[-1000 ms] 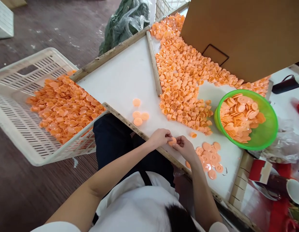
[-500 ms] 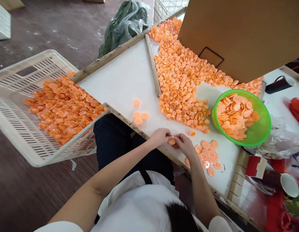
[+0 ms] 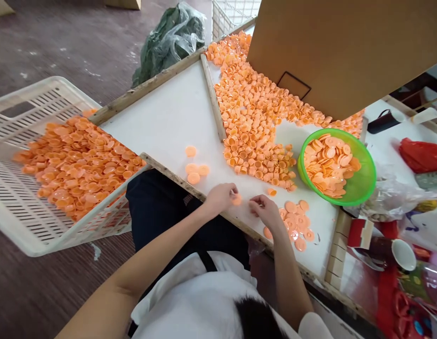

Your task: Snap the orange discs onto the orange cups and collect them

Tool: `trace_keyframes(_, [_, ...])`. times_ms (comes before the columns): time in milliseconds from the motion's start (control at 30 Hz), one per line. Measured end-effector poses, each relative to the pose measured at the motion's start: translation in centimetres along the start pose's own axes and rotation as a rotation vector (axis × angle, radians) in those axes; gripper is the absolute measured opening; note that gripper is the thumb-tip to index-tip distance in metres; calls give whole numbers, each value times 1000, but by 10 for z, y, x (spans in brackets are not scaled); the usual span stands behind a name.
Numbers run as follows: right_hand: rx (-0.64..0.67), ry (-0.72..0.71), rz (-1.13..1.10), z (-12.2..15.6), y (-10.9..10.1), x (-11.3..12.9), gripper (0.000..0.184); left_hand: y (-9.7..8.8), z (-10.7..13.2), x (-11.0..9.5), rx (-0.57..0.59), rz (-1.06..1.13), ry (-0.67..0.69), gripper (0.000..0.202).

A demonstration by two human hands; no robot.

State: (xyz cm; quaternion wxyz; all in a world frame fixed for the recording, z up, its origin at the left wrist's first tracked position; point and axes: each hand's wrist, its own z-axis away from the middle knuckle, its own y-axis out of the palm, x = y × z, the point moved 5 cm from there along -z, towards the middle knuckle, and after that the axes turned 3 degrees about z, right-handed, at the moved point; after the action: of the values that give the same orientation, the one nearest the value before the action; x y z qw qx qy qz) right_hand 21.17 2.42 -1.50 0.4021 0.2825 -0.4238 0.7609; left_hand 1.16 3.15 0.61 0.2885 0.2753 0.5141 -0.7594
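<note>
My left hand [image 3: 221, 197] is closed on an orange plastic disc [image 3: 236, 199], pinched at its fingertips over the table's front edge. To its right, my right hand [image 3: 266, 210] is apart from it, fingers curled in; whether anything small is between them is hidden. Beside the right hand lies a loose cluster of flat orange discs [image 3: 299, 221]. A few more discs [image 3: 193, 177] rest on the white tabletop [image 3: 162, 113] beyond my left hand. Farther back spreads a heap of small orange cups [image 3: 254, 136], with a single cup [image 3: 271, 192] lying apart in front.
A green bowl [image 3: 367, 176] of orange discs stands at the right. At my left, a white crate [image 3: 24, 226] holds many orange pieces. A wooden strip [image 3: 213, 96] divides the tabletop. A large cardboard box [image 3: 331, 52] stands behind the heap. Mugs and bags crowd the far right.
My hands, together at the disc before, have come apart. The disc stays with my left hand, and the right hand has drawn away from it. The whole view has shifted slightly.
</note>
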Motion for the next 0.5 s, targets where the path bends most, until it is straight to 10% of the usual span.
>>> trace_keyframes(200, [-443,40,428,21,-106,-31,22,-56,10,4,-358,-260,15,28])
trace_keyframes(500, [-533,33,661,7,-117,-52,31,87,-29,-109,70,-444,838,22])
